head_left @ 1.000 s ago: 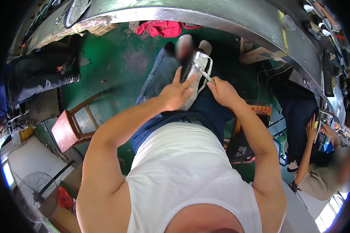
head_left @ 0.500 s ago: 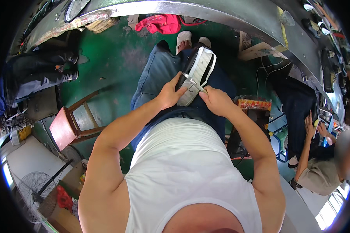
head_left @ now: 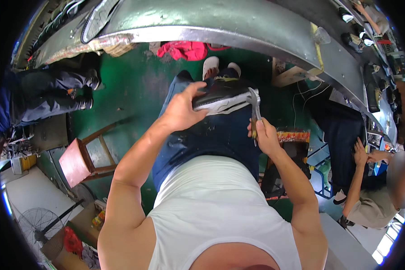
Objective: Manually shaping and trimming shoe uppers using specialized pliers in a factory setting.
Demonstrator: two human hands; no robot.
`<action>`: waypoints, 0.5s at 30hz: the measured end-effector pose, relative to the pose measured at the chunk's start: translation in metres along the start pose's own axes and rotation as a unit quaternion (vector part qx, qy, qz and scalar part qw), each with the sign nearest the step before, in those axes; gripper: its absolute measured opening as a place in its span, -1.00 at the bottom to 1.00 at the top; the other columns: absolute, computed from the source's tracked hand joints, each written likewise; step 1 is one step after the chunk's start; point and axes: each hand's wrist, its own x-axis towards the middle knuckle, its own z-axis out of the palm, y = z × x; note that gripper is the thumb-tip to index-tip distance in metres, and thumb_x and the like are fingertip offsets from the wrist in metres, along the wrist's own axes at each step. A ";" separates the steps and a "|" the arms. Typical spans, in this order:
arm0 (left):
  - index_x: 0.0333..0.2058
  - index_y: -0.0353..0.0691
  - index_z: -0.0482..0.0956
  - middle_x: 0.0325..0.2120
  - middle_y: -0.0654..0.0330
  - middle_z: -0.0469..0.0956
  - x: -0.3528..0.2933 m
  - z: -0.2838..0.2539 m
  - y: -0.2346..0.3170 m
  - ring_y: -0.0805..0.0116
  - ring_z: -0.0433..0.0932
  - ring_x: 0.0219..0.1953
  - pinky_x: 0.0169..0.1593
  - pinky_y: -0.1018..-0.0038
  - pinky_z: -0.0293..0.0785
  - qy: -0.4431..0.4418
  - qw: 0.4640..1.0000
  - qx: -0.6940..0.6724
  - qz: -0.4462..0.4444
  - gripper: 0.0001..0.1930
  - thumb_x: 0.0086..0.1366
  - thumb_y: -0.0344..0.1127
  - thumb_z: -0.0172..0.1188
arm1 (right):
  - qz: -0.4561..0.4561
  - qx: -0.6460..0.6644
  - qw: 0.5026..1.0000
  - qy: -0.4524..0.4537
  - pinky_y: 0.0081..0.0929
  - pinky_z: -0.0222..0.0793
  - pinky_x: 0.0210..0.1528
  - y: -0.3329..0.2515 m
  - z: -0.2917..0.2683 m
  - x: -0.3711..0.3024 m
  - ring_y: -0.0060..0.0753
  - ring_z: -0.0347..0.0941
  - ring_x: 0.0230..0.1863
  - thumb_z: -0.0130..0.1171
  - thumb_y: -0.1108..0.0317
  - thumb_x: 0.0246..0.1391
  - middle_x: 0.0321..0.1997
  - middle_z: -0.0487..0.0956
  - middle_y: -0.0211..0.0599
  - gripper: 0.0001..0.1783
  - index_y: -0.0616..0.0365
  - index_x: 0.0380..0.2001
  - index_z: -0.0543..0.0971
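A black shoe with a white sole lies on its side above my lap, the sole edge facing me and a pale strip of the sole standing partly off from it. My left hand grips its left end, thumb below at the sole and fingers over the upper. In my right hand is a hammer with a curved metal head and a yellowish-brown handle. Its head overlaps the shoe's right end; whether they touch I cannot tell.
A long metal-edged bench runs across the far side. On the left stands a wooden stool, with a fan nearer. Another person works at the right. A red cloth lies beneath the bench.
The shoe has turned from sole-up and upright to sideways. My left hand has shifted to its left end. The hammer has moved from across the sole to the shoe's right end.
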 end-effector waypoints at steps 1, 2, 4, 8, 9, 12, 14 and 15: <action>0.18 -0.23 0.27 -0.09 -0.07 0.61 0.007 -0.010 0.020 0.25 0.63 -0.11 -0.02 0.39 0.56 0.016 0.999 -0.030 0.020 -0.26 0.01 -0.51 0.40 | 0.007 0.050 0.999 0.016 -0.53 0.41 -0.32 0.006 -0.002 -0.001 -0.55 0.51 -0.42 -0.20 0.12 0.41 -0.37 0.57 -0.32 -0.58 0.29 -0.16 0.49; 0.16 -0.25 0.27 -0.09 -0.05 0.61 0.014 -0.017 0.038 0.29 0.62 -0.10 -0.02 0.39 0.56 0.033 0.997 -0.061 0.039 -0.29 0.02 -0.54 0.40 | -0.003 0.049 0.999 0.021 -0.53 0.41 -0.32 0.006 -0.004 -0.001 -0.55 0.51 -0.42 -0.20 0.12 0.41 -0.37 0.57 -0.32 -0.58 0.29 -0.16 0.49; 0.12 -0.26 0.26 -0.14 -0.02 0.60 0.029 -0.013 0.048 0.32 0.60 -0.10 -0.02 0.40 0.55 0.057 0.975 -0.192 0.099 -0.31 0.04 -0.52 0.43 | 0.038 0.061 0.997 0.031 -0.54 0.41 -0.32 0.007 -0.007 -0.002 -0.54 0.50 -0.42 -0.20 0.12 0.42 -0.34 0.57 -0.31 -0.57 0.30 -0.13 0.48; -0.04 -0.31 0.44 -0.25 0.15 0.59 0.070 0.010 0.046 0.48 0.57 -0.21 -0.13 0.48 0.53 0.062 0.944 -0.306 0.105 -0.52 0.12 -0.35 0.46 | 0.018 0.022 1.000 0.013 -0.53 0.41 -0.30 0.011 -0.011 -0.004 -0.55 0.49 -0.42 0.05 0.17 0.29 -0.35 0.57 -0.33 -0.65 0.29 -0.12 0.49; -0.14 -0.34 0.52 -0.26 0.17 0.59 0.082 0.014 0.045 0.50 0.56 -0.24 -0.16 0.51 0.52 0.063 0.969 -0.234 0.050 -0.63 0.18 -0.26 0.41 | 0.043 0.009 0.999 0.007 -0.50 0.41 -0.29 0.013 -0.014 -0.002 -0.50 0.48 -0.43 0.16 0.22 0.19 -0.36 0.57 -0.32 -0.68 0.25 -0.13 0.50; 0.11 -0.43 0.44 -0.14 0.13 0.60 0.104 0.056 -0.041 0.40 0.56 -0.14 -0.02 0.43 0.49 -0.070 0.986 -0.102 -0.112 -0.42 0.16 -0.31 0.40 | 0.033 -0.045 0.998 -0.038 -0.45 0.40 -0.28 0.016 -0.016 0.002 -0.45 0.48 -0.43 0.17 0.24 0.17 -0.41 0.56 -0.32 -0.70 0.21 -0.14 0.51; 0.20 -0.44 0.37 -0.13 0.16 0.61 0.069 0.072 -0.073 0.32 0.58 -0.15 0.00 0.37 0.49 -0.151 0.972 -0.172 -0.060 -0.32 0.11 -0.40 0.40 | 0.041 -0.077 0.995 -0.038 -0.41 0.41 -0.28 0.007 -0.016 -0.006 -0.39 0.47 -0.43 0.15 0.25 0.16 -0.46 0.55 -0.30 -0.72 0.20 -0.15 0.50; 0.26 -0.39 0.32 -0.18 0.03 0.63 0.048 0.077 -0.079 0.30 0.59 -0.17 0.01 0.33 0.48 -0.088 0.979 -0.176 -0.060 -0.32 0.16 -0.39 0.30 | 0.055 -0.107 0.991 -0.053 -0.40 0.41 -0.27 -0.004 -0.016 -0.005 -0.37 0.47 -0.43 0.14 0.25 0.17 -0.47 0.55 -0.28 -0.73 0.21 -0.17 0.49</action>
